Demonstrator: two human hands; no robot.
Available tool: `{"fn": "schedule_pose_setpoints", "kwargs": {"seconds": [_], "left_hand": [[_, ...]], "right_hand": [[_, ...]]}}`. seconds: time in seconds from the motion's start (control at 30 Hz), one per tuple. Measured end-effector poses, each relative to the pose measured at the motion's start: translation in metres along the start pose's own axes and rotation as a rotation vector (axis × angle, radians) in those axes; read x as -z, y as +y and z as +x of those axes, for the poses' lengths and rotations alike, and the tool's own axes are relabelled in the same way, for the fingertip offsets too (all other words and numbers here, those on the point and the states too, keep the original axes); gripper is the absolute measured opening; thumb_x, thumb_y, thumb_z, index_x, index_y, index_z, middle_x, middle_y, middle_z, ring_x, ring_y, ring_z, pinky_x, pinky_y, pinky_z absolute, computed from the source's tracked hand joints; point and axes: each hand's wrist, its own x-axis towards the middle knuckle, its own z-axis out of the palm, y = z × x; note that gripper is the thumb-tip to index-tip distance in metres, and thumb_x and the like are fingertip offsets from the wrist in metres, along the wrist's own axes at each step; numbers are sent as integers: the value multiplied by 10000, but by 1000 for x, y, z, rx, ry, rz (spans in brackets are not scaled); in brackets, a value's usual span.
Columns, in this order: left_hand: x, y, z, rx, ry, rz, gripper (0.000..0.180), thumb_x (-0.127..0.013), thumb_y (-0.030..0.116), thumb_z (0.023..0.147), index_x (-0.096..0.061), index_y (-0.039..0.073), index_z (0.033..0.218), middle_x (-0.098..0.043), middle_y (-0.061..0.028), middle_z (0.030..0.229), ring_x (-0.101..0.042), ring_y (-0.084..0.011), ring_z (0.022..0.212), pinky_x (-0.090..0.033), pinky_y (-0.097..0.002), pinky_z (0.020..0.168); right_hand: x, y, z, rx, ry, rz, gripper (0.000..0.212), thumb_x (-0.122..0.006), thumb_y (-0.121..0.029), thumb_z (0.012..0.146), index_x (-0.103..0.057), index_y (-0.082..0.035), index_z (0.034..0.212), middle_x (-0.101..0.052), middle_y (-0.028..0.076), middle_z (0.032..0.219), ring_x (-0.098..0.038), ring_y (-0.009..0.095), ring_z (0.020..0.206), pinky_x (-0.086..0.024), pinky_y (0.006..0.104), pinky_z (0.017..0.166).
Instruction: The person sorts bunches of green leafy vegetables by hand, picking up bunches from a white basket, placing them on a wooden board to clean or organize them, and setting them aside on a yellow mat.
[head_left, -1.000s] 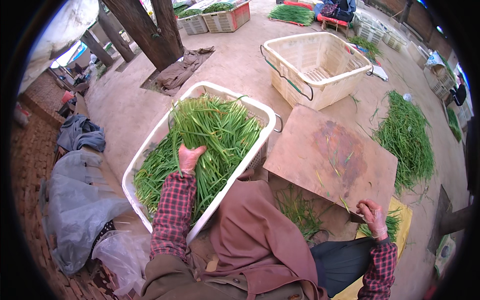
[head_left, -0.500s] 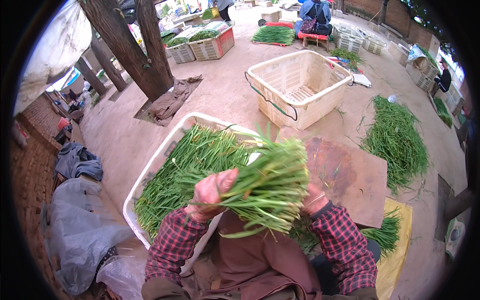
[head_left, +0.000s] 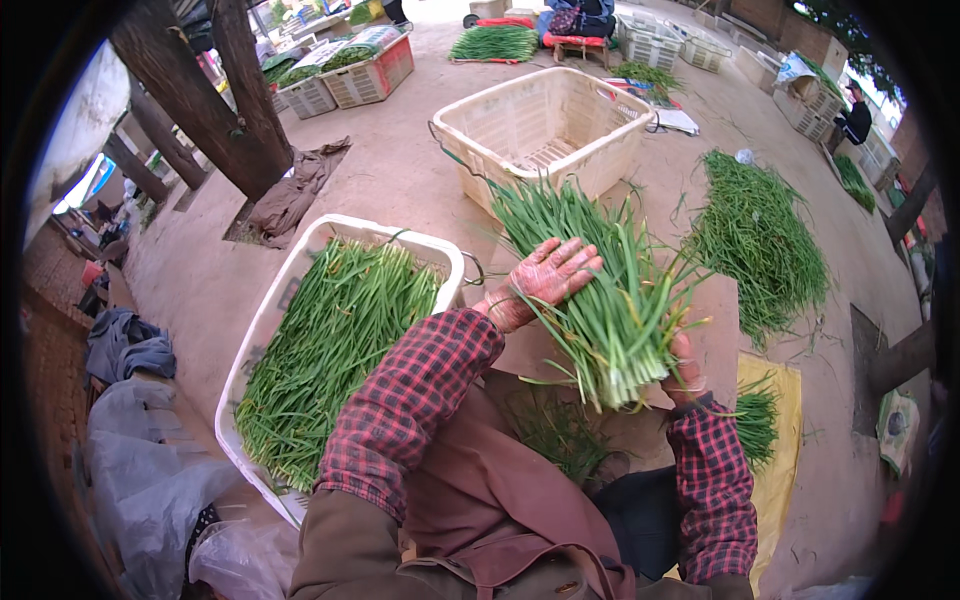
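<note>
A thick bunch of garlic chives [head_left: 610,300] is in front of me above a brown board [head_left: 716,305]. Its leaf tips point away and its pale cut ends face me. My left hand [head_left: 545,283] lies against the bunch's left side, fingers stretched out flat. Low on the right, my right hand [head_left: 686,372] grips the bunch near its cut ends, partly hidden by the leaves. To the left stands a white plastic crate [head_left: 232,385] holding a thick layer of chives laid lengthwise.
Beyond the board is a cream plastic crate [head_left: 478,140] with wire handles. Loose chives [head_left: 765,245] lie in a heap at right; a yellow sheet [head_left: 780,460] bears more. Tree trunks [head_left: 215,110] rise at far left. A seated person [head_left: 583,22] is at the back.
The bunch has swung from pointing left to pointing away from me. My left hand has moved right and up, its fingers going from closed around the leaves to flat. The whole view has shifted.
</note>
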Motion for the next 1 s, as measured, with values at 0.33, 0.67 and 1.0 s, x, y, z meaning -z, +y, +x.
{"fn": "schedule_pose_setpoints", "kwargs": {"seconds": [0.33,0.67,1.0], "left_hand": [[-41,26,-73,284,-558,159,399,-571,113,837,-584,43,1230,-532,-146,1353,-536,-328,1223,-454,-468,983],[152,-55,-215,1094,-384,-21,161,-751,183,801,-732,100,938,-716,-105,855,-686,-295,793,-544,-364,718],[55,-51,-245,1246,-581,-14,280,-733,362,813,-746,125,960,-719,-157,868,-693,-342,872,-536,-448,780]], "right_hand": [[26,75,17,9,143,-535,733,-705,-243,910,-357,49,1486,-482,167,1457,-448,216,1331,-357,333,1099],[21,1,-18,-24,382,-760,574,-675,-210,934,-472,68,1394,-587,161,1296,-596,205,1113,-500,309,906],[-33,-25,-68,-79,174,-787,321,-589,-168,984,-613,43,1226,-699,114,1061,-689,170,887,-530,283,791]]}}
